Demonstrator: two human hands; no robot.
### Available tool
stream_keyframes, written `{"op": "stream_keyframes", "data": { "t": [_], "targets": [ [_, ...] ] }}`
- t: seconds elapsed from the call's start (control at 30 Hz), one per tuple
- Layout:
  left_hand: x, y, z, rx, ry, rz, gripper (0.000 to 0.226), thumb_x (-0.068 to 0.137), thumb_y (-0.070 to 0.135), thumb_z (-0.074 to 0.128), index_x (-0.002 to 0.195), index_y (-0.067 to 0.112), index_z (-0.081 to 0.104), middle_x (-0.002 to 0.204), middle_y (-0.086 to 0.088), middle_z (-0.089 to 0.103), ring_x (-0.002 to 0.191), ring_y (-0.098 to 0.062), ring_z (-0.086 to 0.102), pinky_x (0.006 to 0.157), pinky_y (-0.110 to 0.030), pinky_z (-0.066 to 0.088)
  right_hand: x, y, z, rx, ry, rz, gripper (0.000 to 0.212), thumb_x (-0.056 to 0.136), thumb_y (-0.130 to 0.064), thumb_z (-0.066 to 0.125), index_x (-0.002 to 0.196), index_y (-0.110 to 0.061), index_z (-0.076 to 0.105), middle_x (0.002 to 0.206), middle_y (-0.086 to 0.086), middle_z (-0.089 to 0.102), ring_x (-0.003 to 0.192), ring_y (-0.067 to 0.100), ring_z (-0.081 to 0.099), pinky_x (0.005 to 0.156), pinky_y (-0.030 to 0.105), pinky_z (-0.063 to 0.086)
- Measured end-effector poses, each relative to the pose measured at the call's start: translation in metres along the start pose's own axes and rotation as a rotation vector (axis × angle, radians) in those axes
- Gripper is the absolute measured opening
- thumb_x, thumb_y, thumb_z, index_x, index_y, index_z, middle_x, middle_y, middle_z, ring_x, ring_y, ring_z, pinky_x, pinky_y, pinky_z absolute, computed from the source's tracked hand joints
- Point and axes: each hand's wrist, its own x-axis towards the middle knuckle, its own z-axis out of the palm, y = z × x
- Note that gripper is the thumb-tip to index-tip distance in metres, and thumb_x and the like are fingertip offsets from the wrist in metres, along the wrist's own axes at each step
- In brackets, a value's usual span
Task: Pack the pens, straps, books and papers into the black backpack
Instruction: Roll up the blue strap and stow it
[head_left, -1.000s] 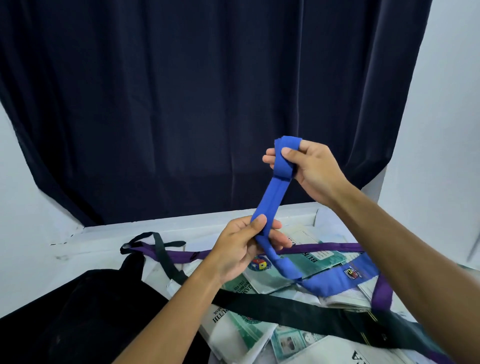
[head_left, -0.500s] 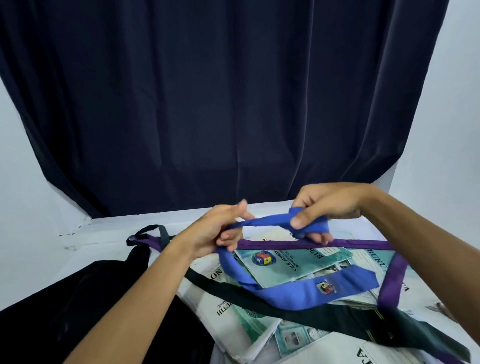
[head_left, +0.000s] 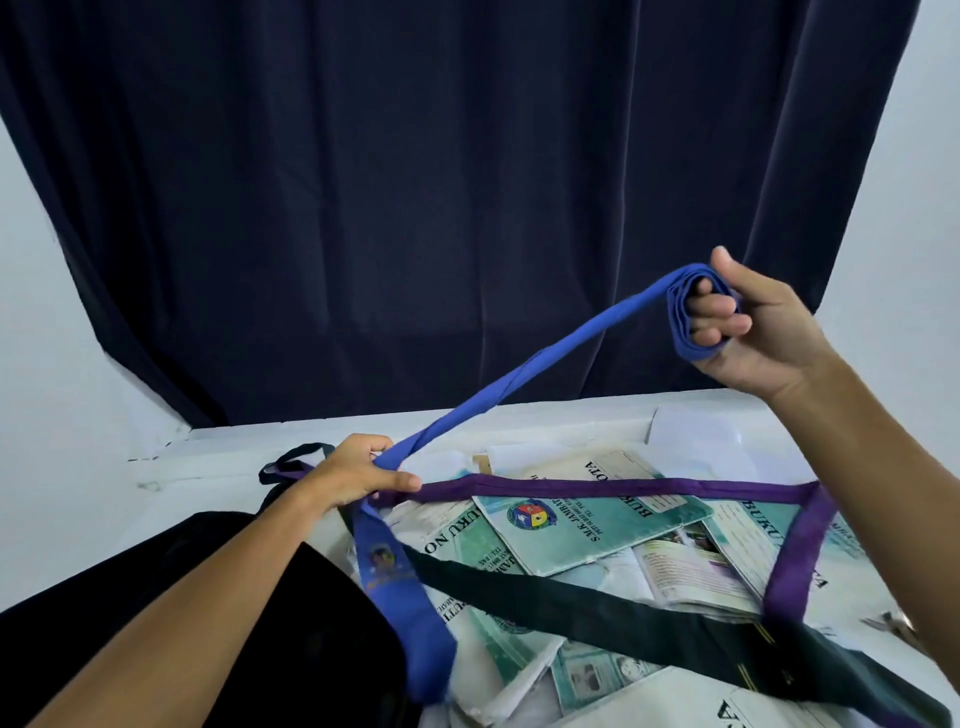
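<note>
Gripping one blue strap (head_left: 524, 374), both left hand (head_left: 358, 475) and right hand (head_left: 753, 322) clench it.

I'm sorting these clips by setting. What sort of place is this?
Probably an indoor room set up for recording, perhaps at home: a dark navy curtain hangs against plain white walls, and a white table holds school exercise books with green covers and loose papers.

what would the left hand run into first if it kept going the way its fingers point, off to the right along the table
Most likely the purple strap, which starts right at the left hand fingertips and runs rightward over the books. Depth is unclear, so it might pass just above it.
</note>
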Motion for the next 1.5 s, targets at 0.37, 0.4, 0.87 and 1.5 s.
{"op": "stream_keyframes", "data": {
  "t": [0.37,0.4,0.87,1.5],
  "targets": [
    [0.000,-0.016,-0.053,0.480,0.001,-0.085,0.113,0.031,0.052,0.095,0.132,0.033,0.047,0.115,0.002,0.052,0.108,-0.015,0.053,0.091,-0.031,0.046,0.009,0.012,0.003,-0.006,0.090,0.072,0.039,0.088,-0.039,0.052,0.059,-0.015,0.063,0.049,-0.011,0.044,0.034,0.002,0.041,0.044,0.013,0.043],
    [-0.003,-0.003,-0.048,0.428,-0.024,-0.042,0.124,0.032,0.049,0.096,0.141,0.036,0.039,0.124,0.003,0.048,0.116,-0.014,0.049,0.096,-0.029,0.043,0.010,0.015,0.007,-0.019,0.089,0.094,0.038,0.087,-0.039,0.053,0.059,-0.015,0.062,0.049,-0.010,0.044,0.034,0.003,0.040,0.043,0.014,0.044],
    [-0.026,0.135,0.113,-0.600,0.190,0.317,0.025,0.085,0.013,0.074,0.102,0.011,0.056,0.064,-0.008,0.049,0.055,-0.017,0.046,0.054,-0.024,0.044,0.017,0.041,0.083,-0.089,-0.065,0.242,0.028,0.077,-0.034,0.064,0.075,-0.007,0.060,0.055,-0.002,0.055,0.039,0.004,0.049,0.047,0.019,0.050],
    [-0.027,-0.010,0.004,0.030,-0.131,-0.118,0.124,0.020,0.070,0.089,0.131,0.031,0.050,0.122,0.000,0.060,0.116,-0.014,0.057,0.101,-0.030,0.045,0.010,0.010,0.059,0.017,0.063,0.148,0.025,0.082,-0.035,0.062,0.075,-0.011,0.058,0.055,-0.007,0.053,0.040,0.002,0.050,0.048,0.015,0.049]
  ]
}}
